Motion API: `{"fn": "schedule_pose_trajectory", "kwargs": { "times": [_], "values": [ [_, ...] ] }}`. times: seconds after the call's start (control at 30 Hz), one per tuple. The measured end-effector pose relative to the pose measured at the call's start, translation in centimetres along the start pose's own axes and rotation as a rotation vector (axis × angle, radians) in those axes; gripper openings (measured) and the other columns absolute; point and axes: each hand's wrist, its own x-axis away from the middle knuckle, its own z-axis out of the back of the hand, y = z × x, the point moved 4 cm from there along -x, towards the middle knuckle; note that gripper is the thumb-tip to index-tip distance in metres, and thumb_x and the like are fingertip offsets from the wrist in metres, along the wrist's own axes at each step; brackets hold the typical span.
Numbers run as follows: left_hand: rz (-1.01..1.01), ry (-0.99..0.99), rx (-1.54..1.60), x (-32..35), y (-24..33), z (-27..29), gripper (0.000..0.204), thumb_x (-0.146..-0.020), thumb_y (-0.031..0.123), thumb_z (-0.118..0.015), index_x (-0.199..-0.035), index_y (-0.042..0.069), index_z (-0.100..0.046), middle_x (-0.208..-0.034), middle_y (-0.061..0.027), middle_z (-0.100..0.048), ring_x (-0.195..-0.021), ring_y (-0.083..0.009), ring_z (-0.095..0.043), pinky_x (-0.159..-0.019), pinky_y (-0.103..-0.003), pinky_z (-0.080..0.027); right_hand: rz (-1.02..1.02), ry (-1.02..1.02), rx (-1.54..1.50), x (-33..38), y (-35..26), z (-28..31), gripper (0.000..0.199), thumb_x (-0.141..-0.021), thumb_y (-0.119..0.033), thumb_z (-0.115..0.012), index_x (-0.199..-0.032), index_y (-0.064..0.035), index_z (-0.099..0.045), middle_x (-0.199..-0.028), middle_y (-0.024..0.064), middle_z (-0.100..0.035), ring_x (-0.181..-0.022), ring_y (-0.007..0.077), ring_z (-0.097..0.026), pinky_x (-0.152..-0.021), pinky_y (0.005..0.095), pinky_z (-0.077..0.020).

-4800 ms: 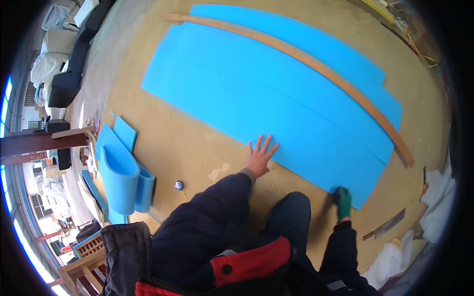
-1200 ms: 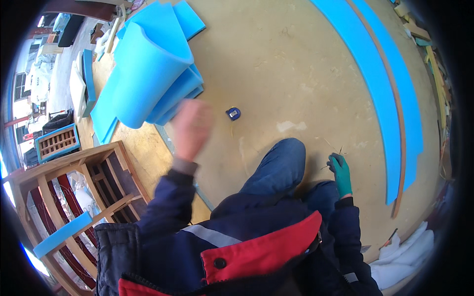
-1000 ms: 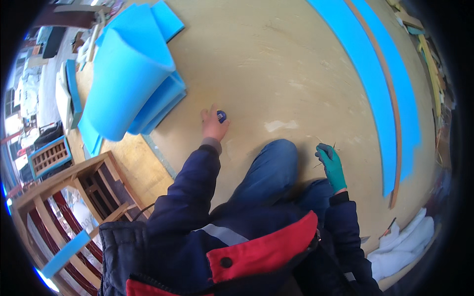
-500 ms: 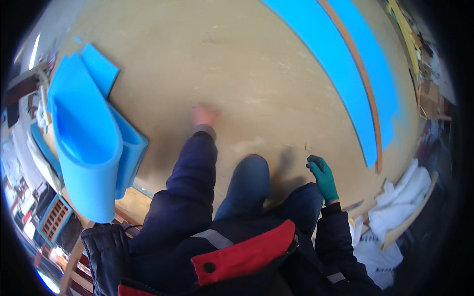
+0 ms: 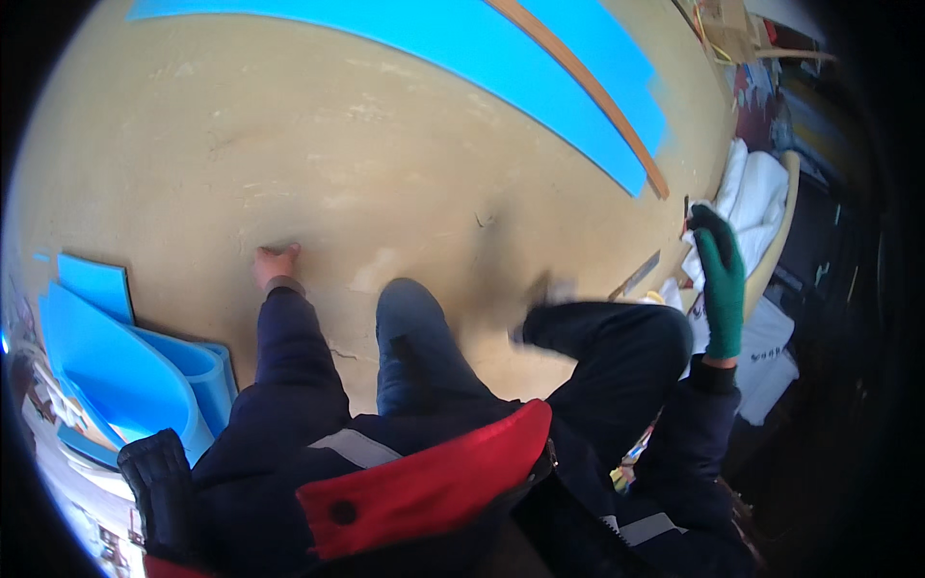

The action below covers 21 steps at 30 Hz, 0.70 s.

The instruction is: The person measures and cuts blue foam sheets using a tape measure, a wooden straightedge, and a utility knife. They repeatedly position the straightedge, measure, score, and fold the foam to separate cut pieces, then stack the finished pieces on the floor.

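Note:
My bare left hand (image 5: 277, 262) is propped on the tan board (image 5: 328, 125), its fingers folded under and nothing visible in them. My right hand (image 5: 721, 279), in a green glove with darker fingertips, is raised near the board's right edge. Its fingers are apart, with nothing seen between them. Close to that glove lie a bundle of white cloth (image 5: 756, 197) and a flat dark blade-like strip (image 5: 641, 275). My left knee (image 5: 409, 303) rests on the board. My bent right leg (image 5: 617, 332) is swung out to the right, its foot smeared by motion.
A long blue sheet (image 5: 414, 53) curves across the far side, with a narrow brown wooden strip (image 5: 588, 87) lying along it. Folded blue sheet material (image 5: 125, 361) stands at the left edge. White bags (image 5: 766, 352) and a cardboard box (image 5: 727, 29) are at the right.
The view has turned and shifted rightward. My right hand has risen and moved outward to the right, its fingers opening. My right leg has swung out. My left hand remains on the board.

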Motion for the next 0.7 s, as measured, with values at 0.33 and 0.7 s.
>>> {"fn": "schedule_pose_trajectory", "kwargs": {
  "times": [0.33, 0.7],
  "values": [
    [0.060, 0.027, -0.069, 1.1, 0.2, 1.1, 0.065, -0.065, 0.042, -0.099, -0.105, 0.001, -0.069, -0.105, -0.0184, -0.076, -0.100, -0.0379, -0.072, -0.089, -0.049, -0.057, 0.048, -0.449, 0.093, -5.9, -11.9, -8.6, 0.043, -0.103, -0.003, -0.065, -0.145, 0.0037, -0.062, -0.144, 0.0144, -0.068, -0.133, 0.0213, -0.063, -0.110, 0.0349, -0.0513],
    [-0.026, 0.158, 0.087, 3.1, 0.1, 1.0, 0.061, -0.070, 0.041, -0.097, -0.102, -0.001, -0.068, -0.107, -0.0233, -0.070, -0.101, -0.0422, -0.068, -0.089, -0.051, -0.055, 0.496, -1.078, 0.453, -3.8, -12.7, -13.8, 0.051, -0.094, -0.012, -0.079, -0.140, 0.0027, -0.064, -0.130, 0.0205, -0.072, -0.109, 0.0345, -0.072, -0.095, 0.0432, -0.0556]
  ]
}}
